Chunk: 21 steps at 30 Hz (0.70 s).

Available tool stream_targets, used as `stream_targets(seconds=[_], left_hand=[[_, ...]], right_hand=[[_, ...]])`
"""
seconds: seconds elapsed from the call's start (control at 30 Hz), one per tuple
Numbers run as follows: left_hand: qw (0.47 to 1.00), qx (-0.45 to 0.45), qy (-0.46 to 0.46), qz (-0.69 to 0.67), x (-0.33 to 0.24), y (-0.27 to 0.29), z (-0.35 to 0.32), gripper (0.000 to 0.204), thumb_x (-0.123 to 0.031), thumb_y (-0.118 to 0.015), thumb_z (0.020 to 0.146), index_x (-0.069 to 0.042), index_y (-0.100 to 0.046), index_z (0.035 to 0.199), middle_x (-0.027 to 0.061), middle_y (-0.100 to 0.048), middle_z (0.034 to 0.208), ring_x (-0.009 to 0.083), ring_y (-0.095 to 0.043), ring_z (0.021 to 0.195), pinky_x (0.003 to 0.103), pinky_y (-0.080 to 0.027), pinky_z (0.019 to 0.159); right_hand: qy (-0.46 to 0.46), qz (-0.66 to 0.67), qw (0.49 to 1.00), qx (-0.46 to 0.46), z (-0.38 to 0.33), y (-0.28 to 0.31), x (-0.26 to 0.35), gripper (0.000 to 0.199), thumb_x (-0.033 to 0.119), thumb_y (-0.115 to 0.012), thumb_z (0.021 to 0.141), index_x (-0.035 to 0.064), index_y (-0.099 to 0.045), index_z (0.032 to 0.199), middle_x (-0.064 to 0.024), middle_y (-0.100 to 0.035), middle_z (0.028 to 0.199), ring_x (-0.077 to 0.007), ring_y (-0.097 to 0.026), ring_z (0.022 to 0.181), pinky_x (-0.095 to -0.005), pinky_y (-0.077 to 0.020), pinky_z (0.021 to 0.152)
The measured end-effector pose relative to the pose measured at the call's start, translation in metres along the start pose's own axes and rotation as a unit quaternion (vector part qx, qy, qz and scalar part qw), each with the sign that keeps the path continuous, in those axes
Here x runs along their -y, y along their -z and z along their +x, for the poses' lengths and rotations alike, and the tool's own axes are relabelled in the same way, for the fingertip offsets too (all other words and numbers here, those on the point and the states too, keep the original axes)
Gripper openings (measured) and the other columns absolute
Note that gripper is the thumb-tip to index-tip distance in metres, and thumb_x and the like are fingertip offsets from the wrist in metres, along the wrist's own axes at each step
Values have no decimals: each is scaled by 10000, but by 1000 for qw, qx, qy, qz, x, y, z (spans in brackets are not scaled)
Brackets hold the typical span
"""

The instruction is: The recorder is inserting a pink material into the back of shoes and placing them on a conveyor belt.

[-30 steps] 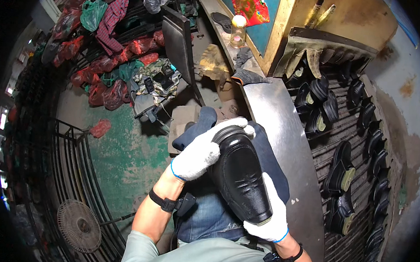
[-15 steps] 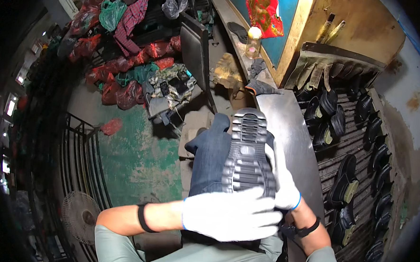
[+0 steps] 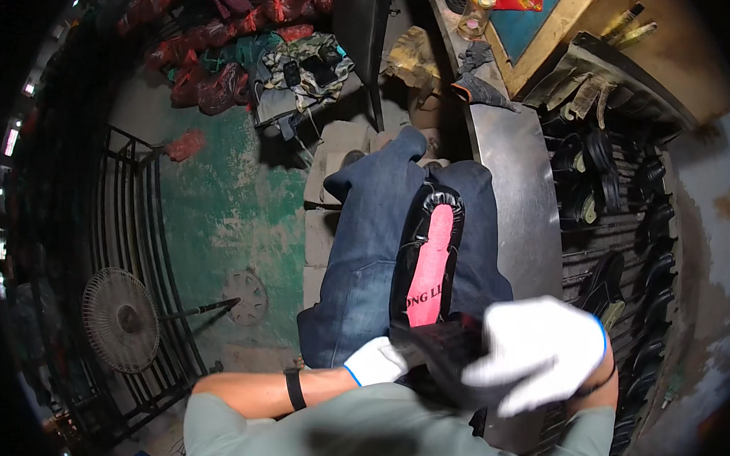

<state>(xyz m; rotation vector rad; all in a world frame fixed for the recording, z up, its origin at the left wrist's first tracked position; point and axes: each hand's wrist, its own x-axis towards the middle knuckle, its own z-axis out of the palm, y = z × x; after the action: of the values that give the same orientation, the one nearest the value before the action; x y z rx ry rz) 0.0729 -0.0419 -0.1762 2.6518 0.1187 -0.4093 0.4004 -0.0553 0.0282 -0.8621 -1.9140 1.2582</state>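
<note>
A black shoe upper [image 3: 410,267] with a pink insole board [image 3: 431,264] facing up lies between my thighs, toe pointing away. Over its near end is a dark, blurred black shoe sole [image 3: 449,356], turned back toward my body. My right hand [image 3: 540,353], in a white glove and smeared by motion, grips the right side of that sole. My left hand [image 3: 377,362], gloved in white too, is low beside the near end of the shoe. Its fingers are hidden behind the dark parts.
At my right runs a metal bench [image 3: 520,187], with a rack of black shoes [image 3: 601,282] beyond it. A fan [image 3: 121,321] and a black metal frame [image 3: 155,209] stand at left. Ahead are a cloth-covered chair [image 3: 303,72] and red bags [image 3: 219,88].
The treaded sole that faced up is turned back, baring the pink board. My right hand moved nearer and to the right; my left moved lower and left. The view has shifted.
</note>
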Motion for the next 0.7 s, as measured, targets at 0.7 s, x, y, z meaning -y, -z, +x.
stream_targets(seconds=[0.7], left_hand=[[824, -286, 293, -392, 57, 202, 54, 577, -5, -972, 744, -12, -752, 1278, 136, -753, 1154, 244, -748, 1010, 362, -600, 894]], right_hand=[[-364, 258, 768, -460, 30, -62, -87, 634, -81, -863, 682, -80, -763, 1307, -109, -655, 1217, -205, -683, 1128, -318, -542, 1015]])
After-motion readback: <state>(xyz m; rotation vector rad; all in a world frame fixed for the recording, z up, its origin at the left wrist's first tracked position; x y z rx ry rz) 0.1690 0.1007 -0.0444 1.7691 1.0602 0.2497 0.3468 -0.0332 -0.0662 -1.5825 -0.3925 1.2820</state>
